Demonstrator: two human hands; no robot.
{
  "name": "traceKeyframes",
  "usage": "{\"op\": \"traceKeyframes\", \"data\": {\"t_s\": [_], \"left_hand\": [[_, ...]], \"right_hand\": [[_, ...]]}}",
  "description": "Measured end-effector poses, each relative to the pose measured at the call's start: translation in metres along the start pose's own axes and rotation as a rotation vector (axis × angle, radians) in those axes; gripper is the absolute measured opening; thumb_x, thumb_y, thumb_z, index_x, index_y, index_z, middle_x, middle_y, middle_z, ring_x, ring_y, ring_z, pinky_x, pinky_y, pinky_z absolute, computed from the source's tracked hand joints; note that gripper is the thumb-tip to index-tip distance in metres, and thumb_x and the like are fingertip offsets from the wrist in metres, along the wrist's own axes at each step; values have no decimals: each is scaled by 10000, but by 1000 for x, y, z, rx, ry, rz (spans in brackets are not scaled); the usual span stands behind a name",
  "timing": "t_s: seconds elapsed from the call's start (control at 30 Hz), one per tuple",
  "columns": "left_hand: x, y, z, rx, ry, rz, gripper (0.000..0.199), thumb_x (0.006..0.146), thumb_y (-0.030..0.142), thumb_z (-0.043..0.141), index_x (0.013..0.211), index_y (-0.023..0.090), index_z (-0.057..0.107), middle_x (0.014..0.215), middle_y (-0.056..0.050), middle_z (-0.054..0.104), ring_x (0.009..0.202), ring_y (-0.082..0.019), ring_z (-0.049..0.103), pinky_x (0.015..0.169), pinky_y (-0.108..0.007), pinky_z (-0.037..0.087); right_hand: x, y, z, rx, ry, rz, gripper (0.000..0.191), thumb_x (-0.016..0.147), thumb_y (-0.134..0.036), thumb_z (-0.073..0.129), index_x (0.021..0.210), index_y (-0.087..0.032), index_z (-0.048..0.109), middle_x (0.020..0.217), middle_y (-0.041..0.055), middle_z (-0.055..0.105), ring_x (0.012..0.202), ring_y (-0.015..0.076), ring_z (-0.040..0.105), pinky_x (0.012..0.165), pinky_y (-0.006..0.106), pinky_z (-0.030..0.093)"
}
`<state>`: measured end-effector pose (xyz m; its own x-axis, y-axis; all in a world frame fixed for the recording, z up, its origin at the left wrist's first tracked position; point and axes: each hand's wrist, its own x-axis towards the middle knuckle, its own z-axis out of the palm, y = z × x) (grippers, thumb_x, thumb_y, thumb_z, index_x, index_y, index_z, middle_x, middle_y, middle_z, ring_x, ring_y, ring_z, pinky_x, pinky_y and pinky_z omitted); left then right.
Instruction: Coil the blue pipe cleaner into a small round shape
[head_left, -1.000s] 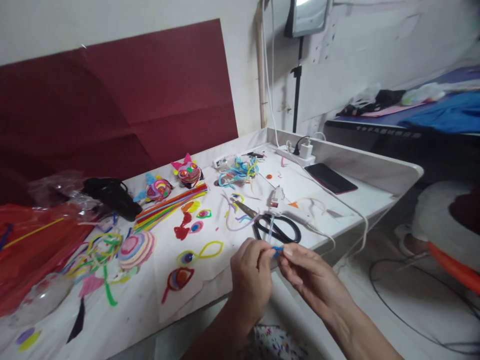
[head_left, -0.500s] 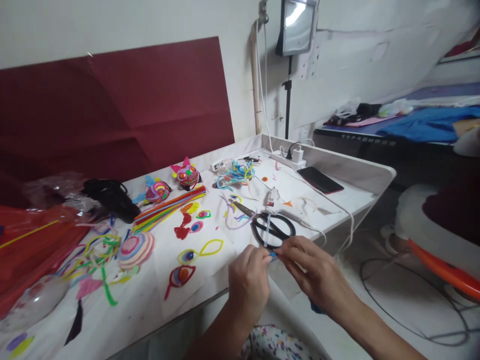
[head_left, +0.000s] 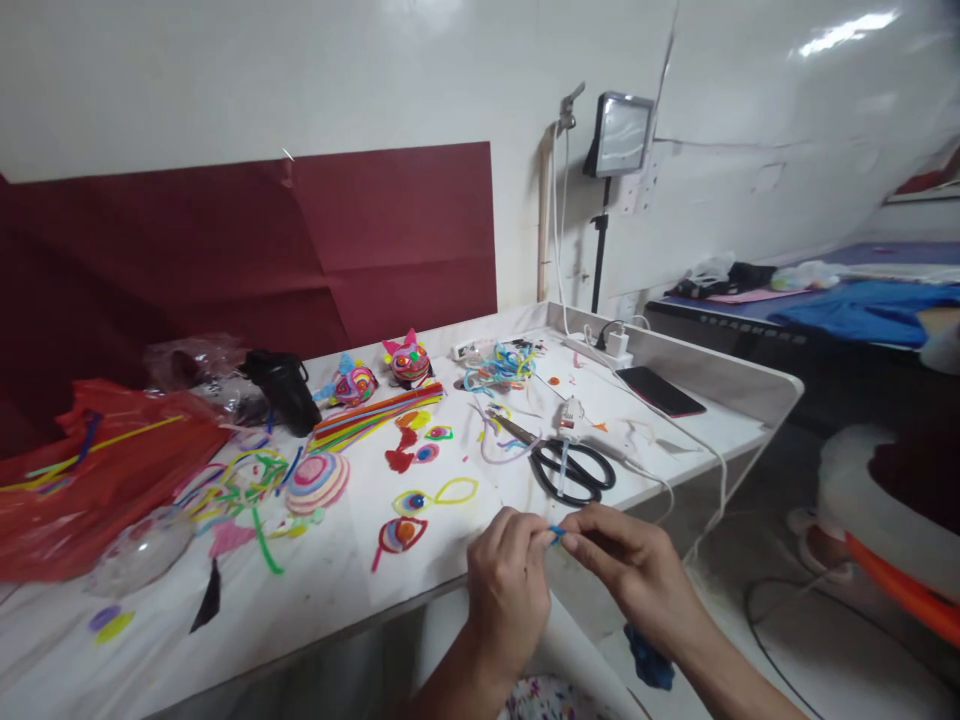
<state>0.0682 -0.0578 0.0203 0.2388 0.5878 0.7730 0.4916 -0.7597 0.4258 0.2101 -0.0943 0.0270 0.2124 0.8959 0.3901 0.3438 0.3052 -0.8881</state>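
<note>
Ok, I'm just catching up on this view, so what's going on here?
A person's left hand and right hand pinch a small blue piece between them, near the front edge of the table. Just beyond lie black-handled scissors and what looks like a white glue gun. Further left are eye-shaped pieces, with two small multicolored figures behind them.

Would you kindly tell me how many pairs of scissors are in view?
1: the black-handled scissors lie open on the white table, just beyond the left hand and right hand, next to the glue gun. Others could be hidden.
</note>
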Motion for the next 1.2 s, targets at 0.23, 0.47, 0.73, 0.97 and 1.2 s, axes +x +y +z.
{"op": "traceKeyframes", "data": {"t_s": [0.23, 0.47, 0.73, 0.97, 1.2], "left_hand": [[-4, 6, -12, -81, 97, -118, 218, 876, 163, 499, 701, 271, 572, 610, -1, 624, 557, -190, 629, 485, -313, 506], [-6, 6, -16, -98, 105, -131, 209, 876, 176, 505, 698, 265, 567, 611, -1, 625, 559, -187, 627, 479, -304, 506], [-6, 4, -17, -113, 106, -160, 207, 870, 167, 518, 689, 245, 584, 619, 4, 638, 575, -162, 627, 508, -260, 495], [-7, 0, -11, -117, 181, -170, 177, 849, 154, 556, 681, 193, 597, 605, 22, 625, 556, -138, 619, 522, -220, 470], [-1, -10, -4, -130, 220, -221, 164, 840, 169, 571, 680, 186, 603, 601, 22, 629, 550, -134, 610, 523, -216, 460]], "right_hand": [[-6, -13, 17, 281, 50, 220, 190, 578, -436, 809, 630, -265, 746, 479, -19, 575, 448, 162, 491, 436, 291, 426], [-10, -10, 18, 193, 102, 96, 135, 595, -386, 813, 694, -301, 775, 697, 33, 712, 669, 247, 630, 606, 348, 512], [-5, -12, 21, 308, 24, 269, 228, 517, -408, 837, 681, -260, 784, 575, 16, 654, 512, 164, 496, 484, 295, 414], [-2, -10, 27, 420, -22, 388, 286, 520, -451, 835, 663, -211, 775, 474, -6, 536, 476, 112, 410, 467, 252, 335], [9, -1, 41, 576, 5, 489, 307, 479, -430, 865, 661, -208, 757, 557, -5, 564, 495, 95, 407, 484, 244, 316]]}}
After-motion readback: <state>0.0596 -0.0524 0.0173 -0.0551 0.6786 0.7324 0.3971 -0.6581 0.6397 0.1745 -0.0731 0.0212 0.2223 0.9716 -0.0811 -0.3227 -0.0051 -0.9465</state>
